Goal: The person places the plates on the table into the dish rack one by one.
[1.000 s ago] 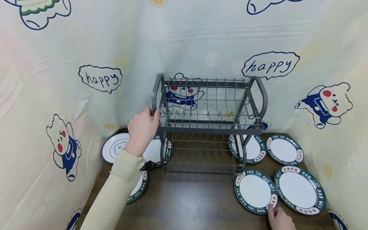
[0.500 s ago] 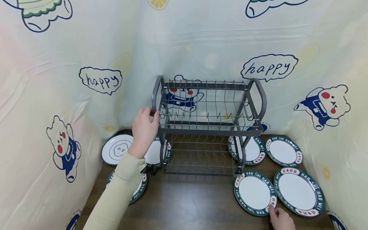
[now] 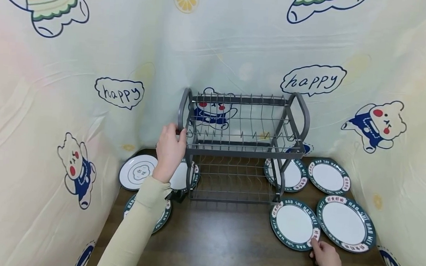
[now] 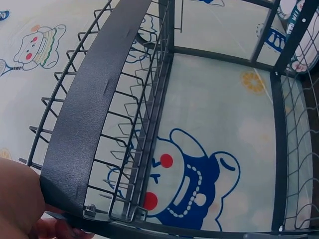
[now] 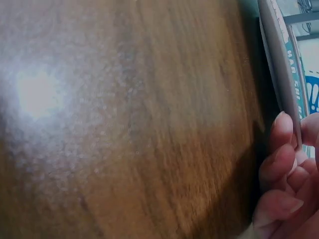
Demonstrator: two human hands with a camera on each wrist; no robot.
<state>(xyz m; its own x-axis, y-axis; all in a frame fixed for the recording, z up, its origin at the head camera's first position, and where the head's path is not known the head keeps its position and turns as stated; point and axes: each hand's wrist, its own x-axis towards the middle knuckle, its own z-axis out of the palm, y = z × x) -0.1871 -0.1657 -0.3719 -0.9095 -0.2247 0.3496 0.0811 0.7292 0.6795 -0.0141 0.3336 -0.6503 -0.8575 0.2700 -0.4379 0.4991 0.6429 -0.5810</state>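
A dark grey two-tier dish rack (image 3: 244, 153) stands upright at the middle of the table. My left hand (image 3: 170, 151) grips its left side, below the looped handle; in the left wrist view the fingers (image 4: 60, 228) curl around the frame at the lower left. At the right, my right hand (image 3: 326, 259) pinches the near rim of a white plate (image 3: 295, 223) with a green lettered border. The right wrist view shows that plate (image 5: 279, 59) edge-on, thumb on its upper face and fingertips (image 5: 282, 130) beneath the rim.
Beside the held plate lies another plate (image 3: 346, 224), with a plate (image 3: 329, 176) behind it and one (image 3: 293, 175) partly behind the rack. At left are an upside-down plate (image 3: 137, 171) and others partly covered by my arm. Patterned cloth (image 3: 239, 42) walls in the table (image 3: 214, 241).
My left hand and forearm have shifted slightly right, uncovering more of the plates at left. The right hand keeps its hold on the plate's rim, and the rack stays in place.
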